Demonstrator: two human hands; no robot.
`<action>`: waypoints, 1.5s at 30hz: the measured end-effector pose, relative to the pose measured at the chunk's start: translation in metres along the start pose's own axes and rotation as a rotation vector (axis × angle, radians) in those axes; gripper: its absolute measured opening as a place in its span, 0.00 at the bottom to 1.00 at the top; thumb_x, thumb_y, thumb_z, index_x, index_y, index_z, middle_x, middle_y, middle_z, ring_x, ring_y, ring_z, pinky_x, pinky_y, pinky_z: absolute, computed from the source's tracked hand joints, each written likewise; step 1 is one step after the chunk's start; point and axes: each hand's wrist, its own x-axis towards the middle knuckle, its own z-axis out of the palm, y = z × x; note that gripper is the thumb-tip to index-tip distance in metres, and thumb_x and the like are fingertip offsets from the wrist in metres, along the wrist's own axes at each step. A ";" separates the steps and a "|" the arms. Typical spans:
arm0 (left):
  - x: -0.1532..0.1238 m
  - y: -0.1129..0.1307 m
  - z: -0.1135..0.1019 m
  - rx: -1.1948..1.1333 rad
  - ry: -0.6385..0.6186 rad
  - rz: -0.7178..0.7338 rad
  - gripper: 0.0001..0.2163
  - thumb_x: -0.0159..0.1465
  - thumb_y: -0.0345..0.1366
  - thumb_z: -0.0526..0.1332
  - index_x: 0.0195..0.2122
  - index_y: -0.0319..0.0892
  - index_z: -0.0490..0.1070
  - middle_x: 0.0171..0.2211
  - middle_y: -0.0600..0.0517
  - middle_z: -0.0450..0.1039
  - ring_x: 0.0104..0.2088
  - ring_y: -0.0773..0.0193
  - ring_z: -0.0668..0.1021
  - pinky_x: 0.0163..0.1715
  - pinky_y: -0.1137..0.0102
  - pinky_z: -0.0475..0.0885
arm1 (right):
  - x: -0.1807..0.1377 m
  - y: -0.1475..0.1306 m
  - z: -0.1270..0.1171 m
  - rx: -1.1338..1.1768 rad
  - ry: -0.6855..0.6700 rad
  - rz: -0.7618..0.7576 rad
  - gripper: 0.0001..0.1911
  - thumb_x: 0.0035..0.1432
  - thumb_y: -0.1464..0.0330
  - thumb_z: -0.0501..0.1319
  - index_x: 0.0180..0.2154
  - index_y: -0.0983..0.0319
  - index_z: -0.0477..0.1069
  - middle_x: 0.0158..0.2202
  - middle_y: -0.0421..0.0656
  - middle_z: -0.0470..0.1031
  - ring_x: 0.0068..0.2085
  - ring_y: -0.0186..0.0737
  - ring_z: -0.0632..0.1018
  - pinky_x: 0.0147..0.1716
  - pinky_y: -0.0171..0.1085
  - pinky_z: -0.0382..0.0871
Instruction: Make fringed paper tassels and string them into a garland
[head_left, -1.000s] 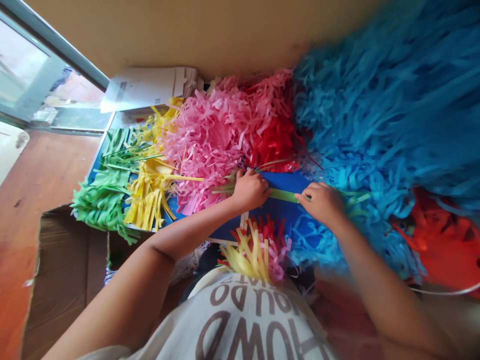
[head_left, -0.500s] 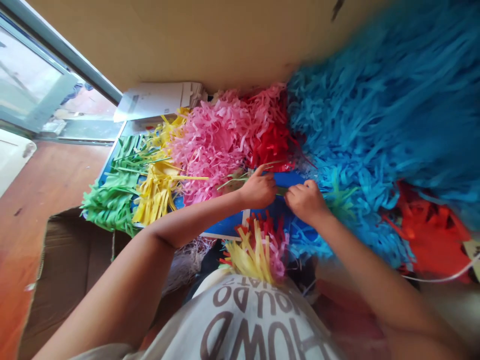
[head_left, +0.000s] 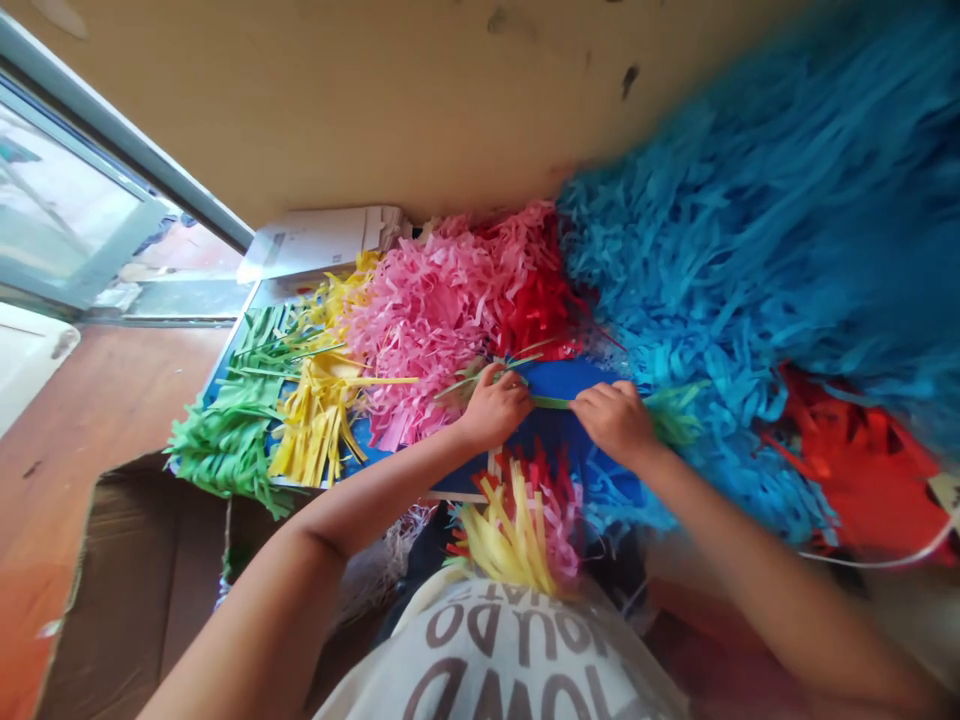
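Stretched between my hands is a green fringed paper strip [head_left: 551, 403], its middle narrow and twisted. My left hand [head_left: 496, 405] is closed on one end, with thin fringes sticking out past its fingers. Closed on the other end is my right hand [head_left: 615, 420], where a green fringe tuft [head_left: 679, 412] spreads out beyond it. Both hands are over the blue table [head_left: 559, 375]. Close to my body lies a bundle of yellow, red and pink paper fringe [head_left: 517, 520].
Heaps of green [head_left: 247, 410], yellow [head_left: 315, 405], pink [head_left: 435, 320] and red fringe [head_left: 540, 310] cover the table's left part. A big blue fringe pile [head_left: 750, 270] fills the right. White sheets [head_left: 319, 240] lie at the back; a cardboard box [head_left: 142, 560] stands at lower left.
My hands have moved slightly apart, the left one shifting left, and more of the green strip shows between them. My left index finger, stretched out before, is now curled. The view has tilted up slightly.
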 end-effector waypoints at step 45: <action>0.024 0.006 0.009 0.043 0.074 0.119 0.11 0.67 0.35 0.55 0.34 0.40 0.76 0.33 0.48 0.75 0.42 0.56 0.72 0.56 0.50 0.59 | 0.019 0.017 -0.005 0.095 -0.087 0.026 0.07 0.57 0.70 0.62 0.27 0.61 0.75 0.31 0.42 0.78 0.38 0.42 0.70 0.44 0.45 0.49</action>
